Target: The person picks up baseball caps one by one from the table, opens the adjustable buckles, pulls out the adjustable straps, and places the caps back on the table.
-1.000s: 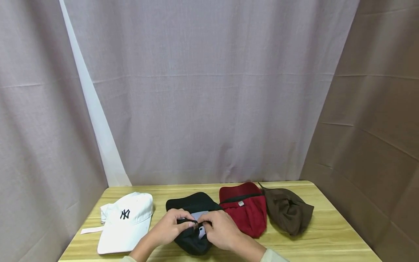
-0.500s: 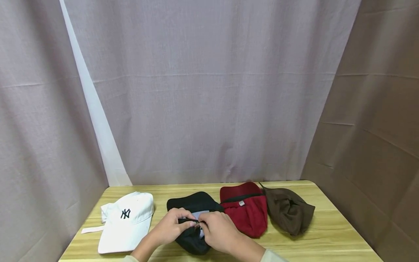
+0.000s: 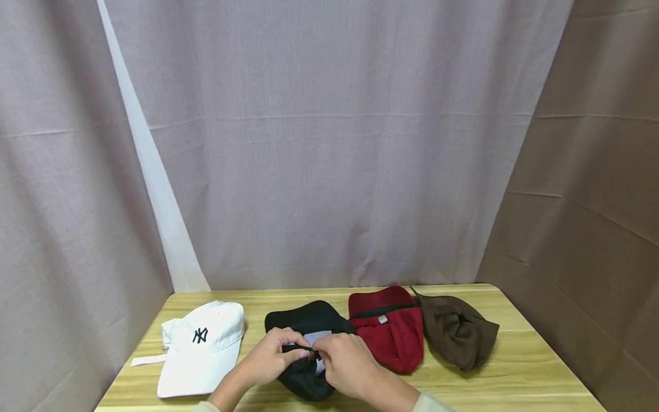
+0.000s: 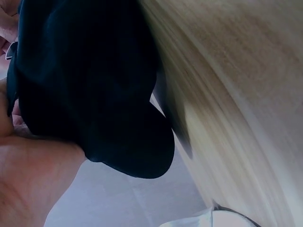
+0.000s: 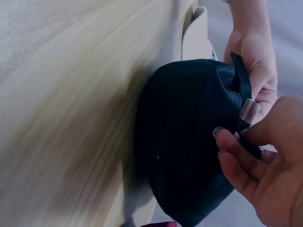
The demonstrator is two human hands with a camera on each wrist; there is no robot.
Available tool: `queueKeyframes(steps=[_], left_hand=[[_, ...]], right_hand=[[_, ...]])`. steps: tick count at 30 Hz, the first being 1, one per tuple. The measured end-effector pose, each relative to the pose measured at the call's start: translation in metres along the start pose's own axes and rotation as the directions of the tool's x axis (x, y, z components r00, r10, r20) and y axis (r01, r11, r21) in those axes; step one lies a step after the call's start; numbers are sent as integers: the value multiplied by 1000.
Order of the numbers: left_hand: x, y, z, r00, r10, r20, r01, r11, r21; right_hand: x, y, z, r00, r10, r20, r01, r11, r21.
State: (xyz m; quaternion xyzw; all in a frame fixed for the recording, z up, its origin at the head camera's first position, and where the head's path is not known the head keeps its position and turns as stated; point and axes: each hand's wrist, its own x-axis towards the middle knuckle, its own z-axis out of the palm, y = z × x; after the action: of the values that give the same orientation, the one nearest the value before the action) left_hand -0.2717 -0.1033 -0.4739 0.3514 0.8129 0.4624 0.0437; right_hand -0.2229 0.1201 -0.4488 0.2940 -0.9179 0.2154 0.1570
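Observation:
A black baseball cap (image 3: 307, 384) lies with its brim toward the back of the table, its grey lining showing between the hands. In the right wrist view its back strap (image 5: 240, 75) runs through a metal buckle (image 5: 249, 111). My left hand (image 3: 272, 357) pinches the strap on the left, its fingertips partly hidden behind the cap in the left wrist view. From the right, my right hand (image 3: 350, 363) pinches the strap's other part right beside the buckle, thumb and index finger bent on it. Both sets of fingertips nearly meet over the cap's opening.
On the left lies a white cap (image 3: 206, 343) with a dark logo, its strap sticking out. A red cap (image 3: 393, 337) sits directly right of the black one, against a brown cap (image 3: 458, 332). Curtains (image 3: 329, 171) stand behind the wooden table (image 3: 535, 366).
Both hands stay at the black cap's strap, with only small shifts of the fingers; the right fingertips have drawn closer to the left ones. The whole head view has shifted slightly.

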Motion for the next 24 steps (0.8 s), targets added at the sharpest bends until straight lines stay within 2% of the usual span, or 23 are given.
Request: queueKeyframes(steps=[14, 24], left_hand=[[0, -1, 0, 999, -7, 33, 8, 999, -38], [-2, -4, -1, 1000, 19, 19, -18, 998, -62]], right_hand=[[1, 6, 0, 1000, 12, 16, -13, 1000, 16], [2, 7, 4, 999, 43, 16, -44, 998, 54]])
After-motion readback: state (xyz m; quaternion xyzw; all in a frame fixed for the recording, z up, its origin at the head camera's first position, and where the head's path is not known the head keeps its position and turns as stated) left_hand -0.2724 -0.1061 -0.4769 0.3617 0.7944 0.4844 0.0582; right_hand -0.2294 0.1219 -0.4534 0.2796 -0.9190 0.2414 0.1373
